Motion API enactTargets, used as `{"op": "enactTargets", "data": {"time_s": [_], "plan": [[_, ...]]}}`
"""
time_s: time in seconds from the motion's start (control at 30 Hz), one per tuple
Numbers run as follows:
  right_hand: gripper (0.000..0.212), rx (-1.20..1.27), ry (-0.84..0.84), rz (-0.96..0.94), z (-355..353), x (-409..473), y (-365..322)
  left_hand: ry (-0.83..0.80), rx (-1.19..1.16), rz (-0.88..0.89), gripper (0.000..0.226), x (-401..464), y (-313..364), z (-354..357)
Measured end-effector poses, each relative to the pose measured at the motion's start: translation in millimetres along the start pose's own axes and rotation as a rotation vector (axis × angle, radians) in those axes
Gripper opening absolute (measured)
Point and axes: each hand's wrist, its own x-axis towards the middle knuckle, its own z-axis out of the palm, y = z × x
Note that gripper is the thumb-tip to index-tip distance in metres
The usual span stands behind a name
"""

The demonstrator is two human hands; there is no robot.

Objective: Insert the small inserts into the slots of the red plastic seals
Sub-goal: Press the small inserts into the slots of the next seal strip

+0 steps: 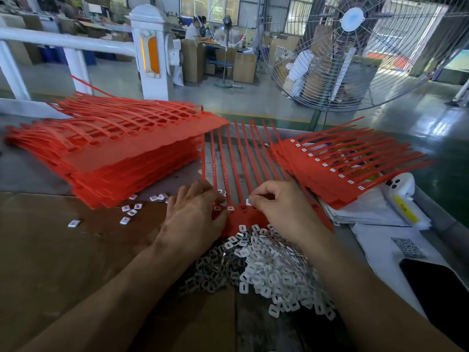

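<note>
A red strip of joined seals [247, 217] lies in front of me, its long tails running away across the table. White inserts sit in two of its left slots; the slot beside them looks empty. My left hand [193, 217] rests on the strip's left end, fingers curled over its edge. My right hand [281, 208] pinches a small white insert [249, 201] between thumb and forefinger just above a slot near the middle. A heap of loose inserts [264, 265], white and grey, lies right below the strip.
A tall stack of red seal strips [121, 151] with open slots sits at the left. A smaller stack with inserts fitted [335, 171] lies at the right. A few stray inserts [129, 212], papers, a white device [403, 196] and a black phone [436, 295] surround them.
</note>
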Motion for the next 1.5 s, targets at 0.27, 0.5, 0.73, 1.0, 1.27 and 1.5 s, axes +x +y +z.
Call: {"op": "enactTargets", "data": {"time_s": [0.27, 0.5, 0.73, 1.0, 1.27, 1.5], "plan": [[0.014, -0.173, -0.018, -0.025, 10.6, 0.8, -1.8, -0.034, -0.042, -0.028, 0.031, 1.3, -0.6, 1.6], [0.014, -0.209, -0.001, -0.037, 15.5, 1.8, -1.3, -0.022, -0.057, -0.029, 0.029, 1.4, -0.9, 1.3], [0.015, -0.219, -0.021, -0.105, 10.6, -0.3, -0.5, -0.026, -0.056, -0.017, 0.029, -0.3, -1.4, 0.6], [0.025, -0.254, -0.063, -0.162, 3.6, -5.4, 0.6, -0.028, -0.043, -0.008, 0.03, 1.0, -3.2, 1.4], [0.028, -0.302, -0.106, -0.193, 0.0, -9.4, 1.6, -0.034, -0.042, -0.009, 0.029, 1.7, -3.6, 2.0], [0.029, -0.359, -0.113, -0.258, 4.9, -9.4, -0.8, -0.038, -0.039, -0.011, 0.03, 1.4, -4.2, 1.4]]}}
